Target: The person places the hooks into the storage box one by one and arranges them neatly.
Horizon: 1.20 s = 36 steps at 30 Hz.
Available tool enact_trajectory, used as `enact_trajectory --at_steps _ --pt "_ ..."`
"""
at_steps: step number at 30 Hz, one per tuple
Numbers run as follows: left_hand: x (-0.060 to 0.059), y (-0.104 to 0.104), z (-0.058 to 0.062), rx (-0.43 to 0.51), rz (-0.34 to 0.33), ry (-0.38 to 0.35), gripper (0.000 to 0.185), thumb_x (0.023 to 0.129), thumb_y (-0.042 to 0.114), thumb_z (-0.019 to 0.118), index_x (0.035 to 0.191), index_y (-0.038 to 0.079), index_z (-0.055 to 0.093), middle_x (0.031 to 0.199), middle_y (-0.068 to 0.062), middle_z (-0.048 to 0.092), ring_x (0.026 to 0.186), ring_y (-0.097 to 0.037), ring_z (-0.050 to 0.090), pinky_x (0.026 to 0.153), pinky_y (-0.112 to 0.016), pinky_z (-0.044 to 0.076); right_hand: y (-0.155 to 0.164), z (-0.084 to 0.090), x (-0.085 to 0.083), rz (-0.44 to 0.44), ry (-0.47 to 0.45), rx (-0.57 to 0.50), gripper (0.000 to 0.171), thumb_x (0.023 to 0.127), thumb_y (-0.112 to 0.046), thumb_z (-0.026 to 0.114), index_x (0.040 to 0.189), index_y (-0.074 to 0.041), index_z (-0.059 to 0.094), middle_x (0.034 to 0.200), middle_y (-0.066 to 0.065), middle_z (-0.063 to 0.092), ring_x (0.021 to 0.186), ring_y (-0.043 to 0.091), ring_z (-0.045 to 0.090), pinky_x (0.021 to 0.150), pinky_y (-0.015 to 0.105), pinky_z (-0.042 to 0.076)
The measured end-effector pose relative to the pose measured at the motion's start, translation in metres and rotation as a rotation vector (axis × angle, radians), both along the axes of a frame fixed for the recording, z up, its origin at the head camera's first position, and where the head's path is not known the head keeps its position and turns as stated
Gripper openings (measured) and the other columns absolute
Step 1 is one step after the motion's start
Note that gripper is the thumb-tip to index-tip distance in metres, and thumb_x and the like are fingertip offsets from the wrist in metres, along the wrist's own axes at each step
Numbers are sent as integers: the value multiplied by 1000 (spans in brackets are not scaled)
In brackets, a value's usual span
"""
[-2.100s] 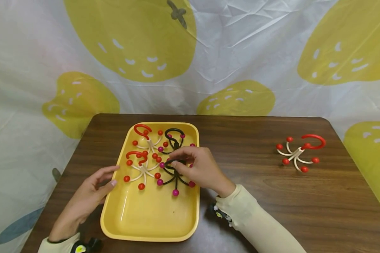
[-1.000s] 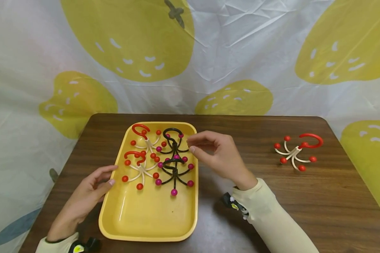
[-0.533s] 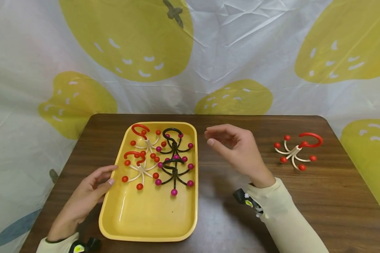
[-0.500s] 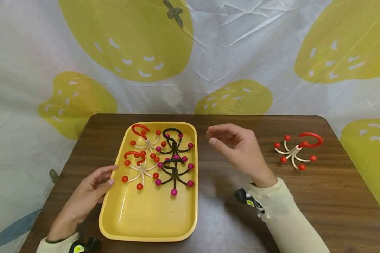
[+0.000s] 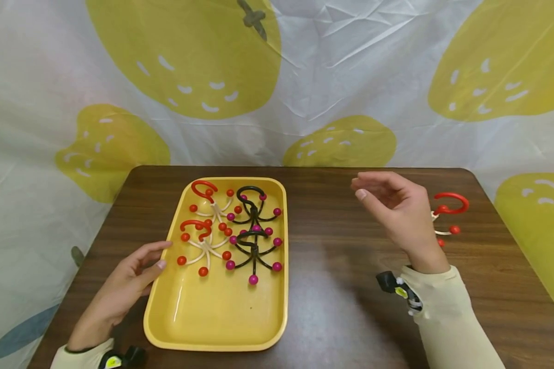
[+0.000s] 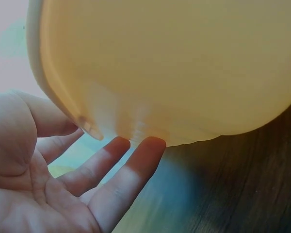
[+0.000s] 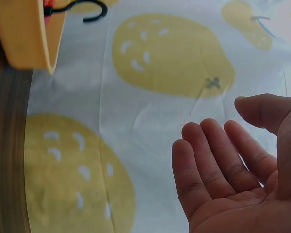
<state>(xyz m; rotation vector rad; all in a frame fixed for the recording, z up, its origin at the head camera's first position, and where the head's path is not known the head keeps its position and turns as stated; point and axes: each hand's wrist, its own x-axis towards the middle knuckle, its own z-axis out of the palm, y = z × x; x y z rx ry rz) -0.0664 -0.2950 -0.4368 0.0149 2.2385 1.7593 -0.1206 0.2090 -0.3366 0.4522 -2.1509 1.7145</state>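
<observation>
My left hand (image 5: 120, 287) rests its fingertips and thumb against the left rim of the yellow tray (image 5: 217, 328); the left wrist view shows relaxed fingers (image 6: 150, 150) touching its outer wall. My right hand (image 5: 403, 223) is in the air over the table's right side, fingers loosely bent, holding nothing. Behind it, partly hidden, stands a red-and-white hook hanger (image 5: 454, 205) with ball-tipped arms. Inside the tray are two similar red-and-white hangers, a far one (image 5: 214, 207) and a near one (image 5: 205, 247), beside two black hangers with magenta balls, one far (image 5: 254, 212), one near (image 5: 255, 252).
The brown table (image 5: 332, 307) runs beneath everything, with a fruit-printed white cloth (image 5: 240, 143) hanging behind its far edge. The front half of the tray shows bare bottom. A black hook (image 7: 99, 12) rises above the tray wall in the right wrist view.
My right hand has left the near black hanger in the tray and moved right, now covering part of the red-and-white hanger on the table. The left hand stays at the tray rim.
</observation>
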Motion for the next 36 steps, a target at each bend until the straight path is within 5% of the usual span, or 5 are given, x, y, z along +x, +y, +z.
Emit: enact_trajectory --at_steps 16,29,36 --pt "0 1 0 -13 15 -18 53 111 21 57 159 6 39 146 -31 50 103 -17 74 77 -40 66 67 -9 11 -191 -18 -9 30 92 5 77 122 7 73 107 -2 81 98 9 77 87 14 58" --pt "0 1 0 -15 15 -12 53 112 22 56 159 6 40 146 -30 50 104 -15 74 78 -39 66 127 -21 20 -321 -61 -271 29 88 13 76 117 14 72 99 3 83 91 10 78 80 12 59" --pt "0 0 -2 -13 14 -13 54 111 23 57 160 7 40 146 -29 50 104 -14 74 77 -39 66 160 -26 18 -515 -131 -168 29 90 6 78 119 8 75 99 -6 82 97 5 75 84 8 54"
